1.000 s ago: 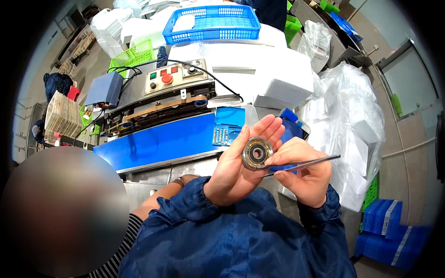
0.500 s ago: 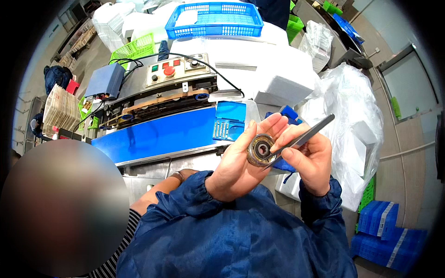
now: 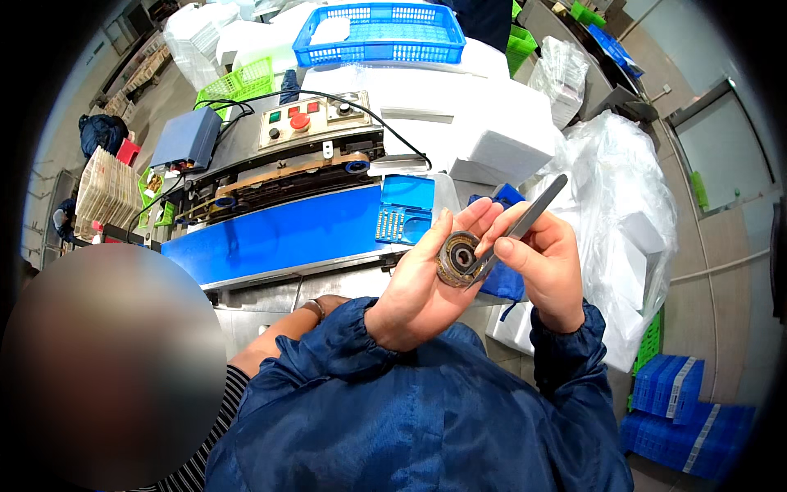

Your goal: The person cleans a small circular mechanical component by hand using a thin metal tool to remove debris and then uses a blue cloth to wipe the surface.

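Observation:
My left hand [image 3: 416, 297] is palm up, holding a round, dark metal wheel [image 3: 448, 268] with a brassy ring and a hole at its centre. In my right hand [image 3: 548, 277] a pair of dark tweezers [image 3: 541, 207] is pinched, slanting down to the left. Their narrow tips reach the lower right edge of the wheel; whether they grip anything is too small to tell. Just beyond my left fingers, an open blue plastic case [image 3: 408, 192] holds rows of small metal pieces, on the belt's right end.
A sealing machine [image 3: 279, 168] with a blue conveyor belt [image 3: 279, 234] stands ahead. White foam boxes [image 3: 500, 156] and a blue crate [image 3: 381, 59] lie behind it. Wrapped white blocks [image 3: 631, 213] rise at right. A seated person's arm [image 3: 283, 336] is close on my left.
The tweezers have swung steeper, their upper end moving left. My right hand has shifted slightly left, and the wheel has tilted a little in my left hand.

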A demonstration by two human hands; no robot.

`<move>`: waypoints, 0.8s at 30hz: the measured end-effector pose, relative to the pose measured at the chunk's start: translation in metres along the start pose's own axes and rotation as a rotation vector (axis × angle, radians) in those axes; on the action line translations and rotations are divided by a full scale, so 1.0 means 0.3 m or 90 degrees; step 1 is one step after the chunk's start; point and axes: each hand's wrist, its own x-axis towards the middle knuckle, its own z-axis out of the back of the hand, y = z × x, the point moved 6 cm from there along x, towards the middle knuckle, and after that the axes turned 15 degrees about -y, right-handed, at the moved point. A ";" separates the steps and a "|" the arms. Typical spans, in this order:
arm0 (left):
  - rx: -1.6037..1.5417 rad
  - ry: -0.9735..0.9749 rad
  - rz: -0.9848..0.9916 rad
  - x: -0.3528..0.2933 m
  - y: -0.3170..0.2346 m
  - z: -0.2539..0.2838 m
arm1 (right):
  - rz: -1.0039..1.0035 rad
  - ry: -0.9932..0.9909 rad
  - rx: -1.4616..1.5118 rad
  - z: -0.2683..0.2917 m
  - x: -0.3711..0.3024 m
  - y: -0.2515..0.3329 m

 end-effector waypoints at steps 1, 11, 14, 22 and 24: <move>0.002 -0.003 -0.003 0.000 -0.001 -0.001 | 0.008 -0.003 0.013 -0.002 0.003 0.005; 0.004 -0.006 -0.014 0.006 -0.010 0.005 | 0.005 0.015 0.025 -0.006 0.013 -0.007; 0.004 -0.012 -0.015 0.006 -0.011 0.003 | 0.005 0.005 0.047 -0.006 0.015 -0.001; 0.031 0.012 -0.037 -0.011 -0.023 -0.022 | 0.021 0.004 0.043 -0.003 0.007 0.012; 0.044 0.013 -0.046 -0.015 -0.028 -0.028 | 0.057 0.014 0.044 -0.014 0.005 0.030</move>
